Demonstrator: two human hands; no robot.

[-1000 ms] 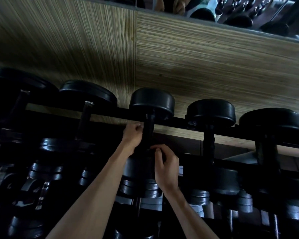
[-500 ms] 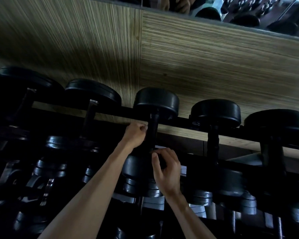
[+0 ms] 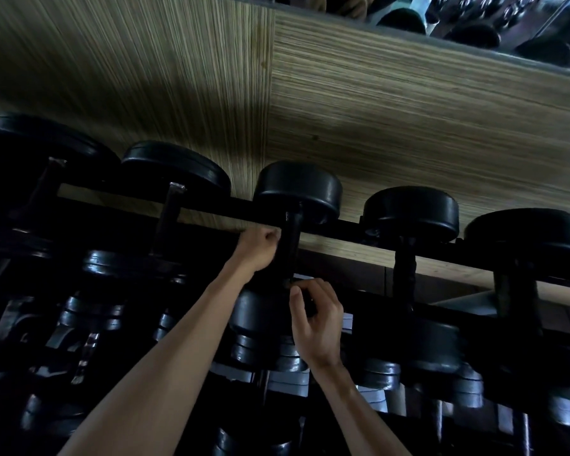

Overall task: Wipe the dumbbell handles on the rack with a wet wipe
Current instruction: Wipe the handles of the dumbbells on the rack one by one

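Head view: a dark rack (image 3: 211, 205) carries a row of black dumbbells against a striped wood-grain wall (image 3: 392, 120), with more weights on the dim tiers below. A mirror strip (image 3: 507, 24) runs above the wall. The middle dumbbell (image 3: 298, 189) has its handle (image 3: 290, 251) between both hands. The left hand (image 3: 259, 246) is curled against the handle's upper left side. The right hand (image 3: 316, 319) pinches at the handle's lower end; whether it holds a wipe cannot be told.

Five dumbbells (image 3: 298, 189) sit along the top rail (image 3: 352, 230) of one rack. More lie on the lower tiers, too dark to count. Two hands, left (image 3: 260, 246) and right (image 3: 316, 320), reach in. Two wall panels (image 3: 408, 120) stand behind.
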